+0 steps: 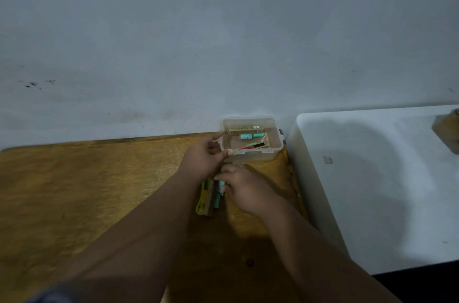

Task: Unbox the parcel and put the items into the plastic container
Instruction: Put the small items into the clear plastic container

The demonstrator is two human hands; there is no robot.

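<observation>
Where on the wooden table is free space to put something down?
Free: the wide left part of the wooden table, from the wall to the left forearm. Crowded: the right end, with the plastic container, both hands and the small items.

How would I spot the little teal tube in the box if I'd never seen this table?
Find the wooden table against the grey wall; at its far right corner sits a clear plastic container. Inside, near the middle, lies the short teal tube, just in front of a long gold carton. It is the only stubby teal piece there.
</observation>
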